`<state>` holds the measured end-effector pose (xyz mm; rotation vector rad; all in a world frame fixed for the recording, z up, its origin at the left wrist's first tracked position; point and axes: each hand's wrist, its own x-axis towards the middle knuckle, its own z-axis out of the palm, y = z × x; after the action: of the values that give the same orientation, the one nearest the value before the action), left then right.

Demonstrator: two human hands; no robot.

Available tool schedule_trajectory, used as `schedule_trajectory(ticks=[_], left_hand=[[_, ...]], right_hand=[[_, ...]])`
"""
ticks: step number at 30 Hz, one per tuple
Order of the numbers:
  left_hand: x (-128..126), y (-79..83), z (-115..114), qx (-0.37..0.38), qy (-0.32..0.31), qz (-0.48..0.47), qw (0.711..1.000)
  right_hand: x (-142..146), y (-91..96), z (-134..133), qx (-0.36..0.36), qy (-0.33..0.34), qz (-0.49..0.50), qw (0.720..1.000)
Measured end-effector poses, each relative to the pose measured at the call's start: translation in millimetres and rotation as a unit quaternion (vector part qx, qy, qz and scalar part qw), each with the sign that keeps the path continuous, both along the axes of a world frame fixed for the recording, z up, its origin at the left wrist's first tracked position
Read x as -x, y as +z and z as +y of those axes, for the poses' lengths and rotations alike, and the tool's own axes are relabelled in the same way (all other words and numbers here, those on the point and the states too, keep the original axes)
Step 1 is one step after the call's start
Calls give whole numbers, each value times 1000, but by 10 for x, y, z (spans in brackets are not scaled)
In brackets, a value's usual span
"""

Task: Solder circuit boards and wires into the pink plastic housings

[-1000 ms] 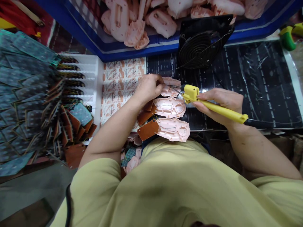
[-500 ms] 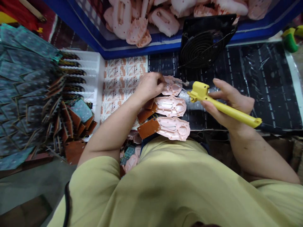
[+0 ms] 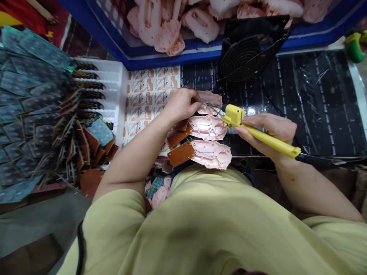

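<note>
My right hand [image 3: 269,131] is closed around the yellow handle of a soldering iron [image 3: 233,114], whose metal tip points left over the farthest pink plastic shell [image 3: 210,100]. At the left end of that shell, my left hand [image 3: 183,102] is closed with fingertips pinched; what they hold is hidden. Nearer to me lie a second pink shell [image 3: 208,127] and a third pink shell [image 3: 213,154], inner sides up with thin wires in them. A brown circuit board [image 3: 181,154] is beside the nearest shell, and another board [image 3: 177,135] lies partly under my left forearm.
A blue crate [image 3: 160,63] of pink shells stands at the back, with a black fan [image 3: 246,57] before it. Left, a white foam tray [image 3: 114,72] holds wired ends of many stacked green circuit boards [image 3: 31,110]. A black mat [image 3: 309,99] covers the right side.
My right hand has moved left with the soldering iron, bringing its tip further over the farthest shell. The left hand stays in nearly the same place.
</note>
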<state>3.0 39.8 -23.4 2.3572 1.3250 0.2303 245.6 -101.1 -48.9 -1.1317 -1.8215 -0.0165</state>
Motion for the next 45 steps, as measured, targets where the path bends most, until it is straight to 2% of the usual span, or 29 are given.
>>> schedule_trajectory(ticks=[4, 9, 18, 26, 31, 35, 38, 40, 45], left_hand=[[-4, -15, 0, 0, 6, -5, 1000], [8, -22, 6, 2, 11, -3, 1000], [16, -28, 12, 3, 11, -8, 1000], [-3, -17, -7, 8, 19, -7, 1000], [-9, -22, -5, 9, 23, -3, 1000], [-8, -26, -13, 13, 22, -12, 1000], [-16, -11, -21, 13, 25, -11, 1000], [-22, 1, -24, 16, 26, -10, 999], [-27, 12, -28, 12, 24, -4, 1000]], right_hand=[[14, -1, 15, -18, 15, 2, 1000], [11, -6, 10, 2, 18, -5, 1000], [-30, -13, 6, -33, 54, 26, 998], [-11, -59, 19, -25, 23, -4, 999], [-5, -38, 27, 25, 11, -4, 1000], [-25, -7, 5, -9, 29, 4, 1000], [-48, 18, -23, 0, 24, 3, 1000], [-50, 28, -37, 5, 12, 2, 1000], [-28, 3, -95, -43, -47, 22, 998]])
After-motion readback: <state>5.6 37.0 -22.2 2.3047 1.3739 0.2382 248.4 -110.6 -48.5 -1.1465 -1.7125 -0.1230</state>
